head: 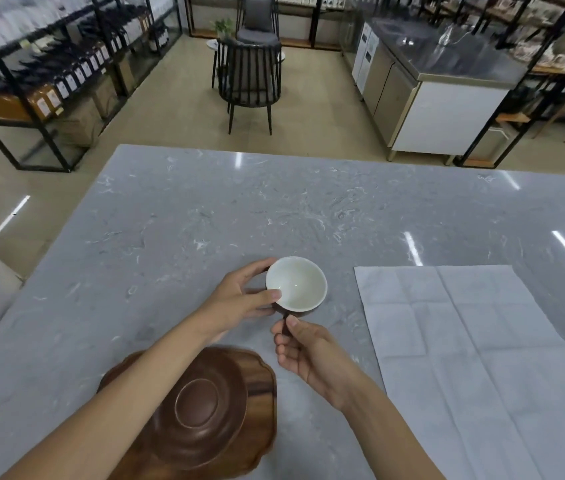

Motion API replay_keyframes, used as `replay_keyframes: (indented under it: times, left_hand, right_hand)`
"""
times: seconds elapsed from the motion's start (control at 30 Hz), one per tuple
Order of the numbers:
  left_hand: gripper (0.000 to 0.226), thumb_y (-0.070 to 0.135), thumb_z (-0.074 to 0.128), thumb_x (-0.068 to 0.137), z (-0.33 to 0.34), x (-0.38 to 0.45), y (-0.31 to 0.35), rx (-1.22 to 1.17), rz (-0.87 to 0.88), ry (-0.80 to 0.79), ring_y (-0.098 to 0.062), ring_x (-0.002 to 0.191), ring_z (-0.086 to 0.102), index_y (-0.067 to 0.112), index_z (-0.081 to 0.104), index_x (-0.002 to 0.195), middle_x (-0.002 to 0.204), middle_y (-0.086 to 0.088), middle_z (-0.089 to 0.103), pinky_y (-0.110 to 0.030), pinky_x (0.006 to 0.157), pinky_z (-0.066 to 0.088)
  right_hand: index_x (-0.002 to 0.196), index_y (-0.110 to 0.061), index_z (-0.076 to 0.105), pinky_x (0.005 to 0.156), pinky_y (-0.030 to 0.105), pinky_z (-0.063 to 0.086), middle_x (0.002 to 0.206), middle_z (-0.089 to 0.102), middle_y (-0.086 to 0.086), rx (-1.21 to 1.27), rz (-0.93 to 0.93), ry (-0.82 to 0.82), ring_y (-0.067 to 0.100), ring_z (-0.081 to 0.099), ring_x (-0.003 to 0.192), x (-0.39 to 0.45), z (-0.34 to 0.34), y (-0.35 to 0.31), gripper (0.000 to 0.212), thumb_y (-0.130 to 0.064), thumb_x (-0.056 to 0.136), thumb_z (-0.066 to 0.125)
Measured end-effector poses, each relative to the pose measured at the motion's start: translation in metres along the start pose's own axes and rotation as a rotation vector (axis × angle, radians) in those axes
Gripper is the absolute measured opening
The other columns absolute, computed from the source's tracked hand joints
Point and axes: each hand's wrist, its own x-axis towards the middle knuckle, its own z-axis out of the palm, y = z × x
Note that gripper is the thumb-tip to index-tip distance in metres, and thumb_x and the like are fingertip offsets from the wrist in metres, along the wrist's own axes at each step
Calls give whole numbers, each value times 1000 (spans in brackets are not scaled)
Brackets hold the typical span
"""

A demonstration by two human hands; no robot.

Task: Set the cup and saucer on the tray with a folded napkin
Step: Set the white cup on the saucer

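Note:
A small cup [300, 284], white inside and dark outside, stands on the grey marble table [205, 220]. My left hand [239, 299] grips its left side, thumb on the rim and fingers curled round the far wall. My right hand [308, 351] pinches a small dark part at the cup's near side, apparently its handle. A brown saucer [201, 403] lies on the dark wooden tray [260, 427] at the near left, partly under my left forearm. A white napkin [482, 358] lies spread out flat on the right, creased.
The table's far edge runs across the middle of the view, and its left edge slants down toward me. Beyond stand a dark chair [248, 77], shelving on the left [32, 81] and a steel counter [440, 81] on the right.

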Motion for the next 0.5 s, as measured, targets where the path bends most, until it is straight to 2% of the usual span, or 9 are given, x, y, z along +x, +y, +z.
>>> replay_keyframes:
  times: [0.3, 0.5]
  left_hand:
    - [59, 16, 82, 83, -12, -74, -6, -27, 36, 32, -20, 114, 69, 35, 61, 135, 143, 14, 56, -43, 89, 61]
    - [60, 9, 79, 85, -20, -117, -9, -57, 33, 77, -16, 114, 69, 30, 59, 137, 145, 14, 54, -42, 89, 61]
  right_hand:
    - [89, -12, 78, 64, 21, 57, 73, 63, 2, -29, 3, -19, 10, 61, 65, -40, 39, 38, 31, -37, 95, 60]
    - [95, -12, 74, 64, 19, 54, 75, 60, -1, -105, 4, -39, 8, 57, 65, -58, 55, 65, 34, -37, 104, 53]
